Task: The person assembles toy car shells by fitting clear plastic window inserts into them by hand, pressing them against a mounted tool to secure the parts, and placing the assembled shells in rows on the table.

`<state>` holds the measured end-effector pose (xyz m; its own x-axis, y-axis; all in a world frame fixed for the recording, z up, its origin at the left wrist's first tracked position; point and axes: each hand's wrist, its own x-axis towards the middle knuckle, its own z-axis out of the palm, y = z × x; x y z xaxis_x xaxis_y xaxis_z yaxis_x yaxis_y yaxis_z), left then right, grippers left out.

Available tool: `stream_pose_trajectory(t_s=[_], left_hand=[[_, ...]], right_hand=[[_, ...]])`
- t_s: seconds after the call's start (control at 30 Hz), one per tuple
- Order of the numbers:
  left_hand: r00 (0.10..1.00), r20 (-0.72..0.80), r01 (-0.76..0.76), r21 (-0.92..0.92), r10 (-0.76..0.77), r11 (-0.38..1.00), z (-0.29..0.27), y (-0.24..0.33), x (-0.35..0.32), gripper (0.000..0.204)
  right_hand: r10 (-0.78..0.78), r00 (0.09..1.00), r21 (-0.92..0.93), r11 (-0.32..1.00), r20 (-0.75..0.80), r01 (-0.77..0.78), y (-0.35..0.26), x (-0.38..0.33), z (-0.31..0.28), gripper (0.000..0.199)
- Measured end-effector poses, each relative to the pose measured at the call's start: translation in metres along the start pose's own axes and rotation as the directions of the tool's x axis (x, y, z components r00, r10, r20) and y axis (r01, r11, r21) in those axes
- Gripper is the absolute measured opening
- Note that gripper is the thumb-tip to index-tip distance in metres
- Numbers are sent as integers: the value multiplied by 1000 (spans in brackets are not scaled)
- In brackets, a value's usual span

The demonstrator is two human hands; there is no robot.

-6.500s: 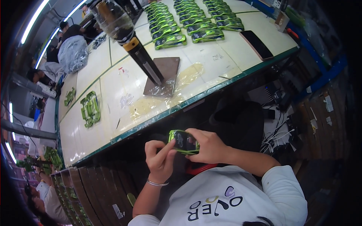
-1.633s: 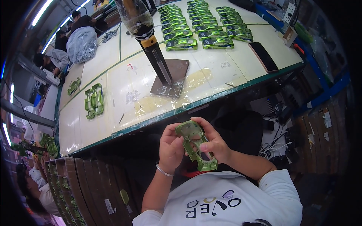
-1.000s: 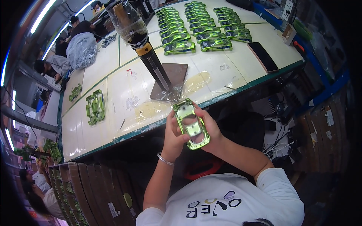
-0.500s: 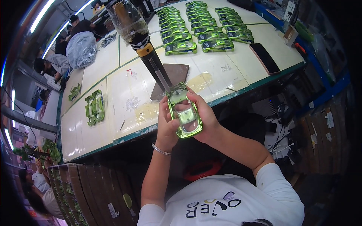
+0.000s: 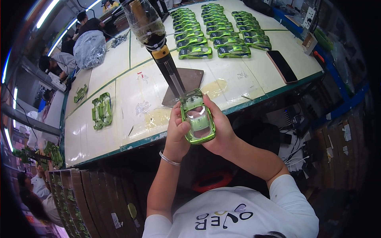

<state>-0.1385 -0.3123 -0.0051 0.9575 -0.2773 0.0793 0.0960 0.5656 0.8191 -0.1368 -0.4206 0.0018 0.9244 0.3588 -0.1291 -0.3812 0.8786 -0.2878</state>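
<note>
Both my hands hold a shiny green toy car body [image 5: 197, 118] upside down, its hollow inside facing me. My left hand [image 5: 177, 131] grips its left side and my right hand [image 5: 220, 126] cups its right side. The car's front end sits right under the tip of a hanging dispenser nozzle [image 5: 174, 81], which drops from an upturned plastic bottle [image 5: 143, 20] with a yellow collar. Beneath the nozzle lies a brown mat [image 5: 188, 82] on the cream worktable [image 5: 119, 115].
Rows of several finished green car bodies [image 5: 214, 29] fill the far table. Two car shells [image 5: 102, 111] lie at the left. A dark phone [image 5: 281, 66] rests near the right edge. Other people work at the far left; stacked cartons stand below the table.
The car body was turned over in my hands near my chest, then raised and carried forward up to the nozzle tip above the table edge.
</note>
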Motion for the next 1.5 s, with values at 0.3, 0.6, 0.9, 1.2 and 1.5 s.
stream_pose_trajectory(t_s=[0.3,0.6,0.9,1.2,1.5], left_hand=[[1000,-19,20,97,-19,995,6,8,2,84],[996,-67,65,157,-55,985,8,8,0,86],[998,-43,-40,130,46,991,-2,-7,-12,91],[993,94,-92,213,73,973,-5,-2,-29,114],[983,175,-87,203,51,975,2,1,-27,118]], right_hand=[[60,994,32,997,95,-63,-6,-7,5,44],[48,992,-124,992,118,-34,-6,-9,-5,50],[150,976,-57,988,157,-142,-13,8,-22,34],[421,844,62,883,333,-465,-24,25,-36,44],[437,758,99,833,484,-544,-30,27,-35,45]])
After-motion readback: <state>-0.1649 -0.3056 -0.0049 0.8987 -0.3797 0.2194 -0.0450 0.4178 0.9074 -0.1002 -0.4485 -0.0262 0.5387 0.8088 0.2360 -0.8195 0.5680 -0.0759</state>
